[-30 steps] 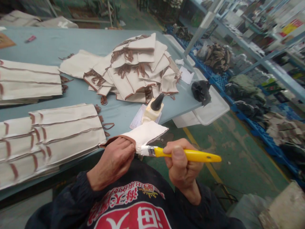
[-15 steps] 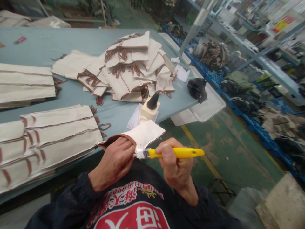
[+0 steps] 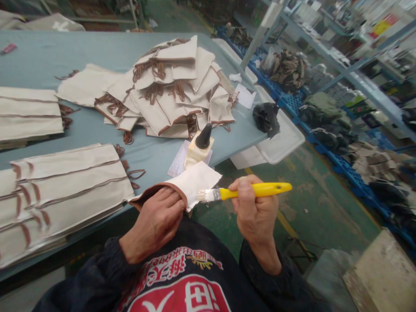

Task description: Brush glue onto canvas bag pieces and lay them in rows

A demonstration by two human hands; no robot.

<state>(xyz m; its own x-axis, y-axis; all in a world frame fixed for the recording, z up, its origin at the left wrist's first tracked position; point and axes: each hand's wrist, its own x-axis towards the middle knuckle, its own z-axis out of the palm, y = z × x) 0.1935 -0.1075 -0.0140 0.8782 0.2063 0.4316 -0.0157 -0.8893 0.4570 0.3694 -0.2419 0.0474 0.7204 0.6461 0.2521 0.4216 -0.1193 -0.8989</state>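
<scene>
A cream fabric pouch with brown edging (image 3: 199,178) sticks out past the table's front edge. My left hand (image 3: 159,216) is closed on it at its brown-trimmed opening, with the fingertips hidden inside. My right hand (image 3: 255,208) grips a paintbrush (image 3: 269,189) by its yellow handle. The brush's pale, wet-looking bristles lie against the pouch near its lower right edge. Just behind the pouch stands a cream bottle with a black cone-shaped cap (image 3: 199,147), on a sheet of paper with writing (image 3: 175,162).
A loose heap of similar pouches (image 3: 162,95) lies on the blue-grey table (image 3: 107,47). Neat stacks of cream pieces (image 3: 81,177) fill the left side. A crumpled black bag (image 3: 266,119) sits at the right corner, near blue pallets (image 3: 292,104) on the floor.
My right hand has moved the brush right and slightly up, from beside my left fingers along the pouch. My left hand stays at the opening. The whole view has shifted slightly.
</scene>
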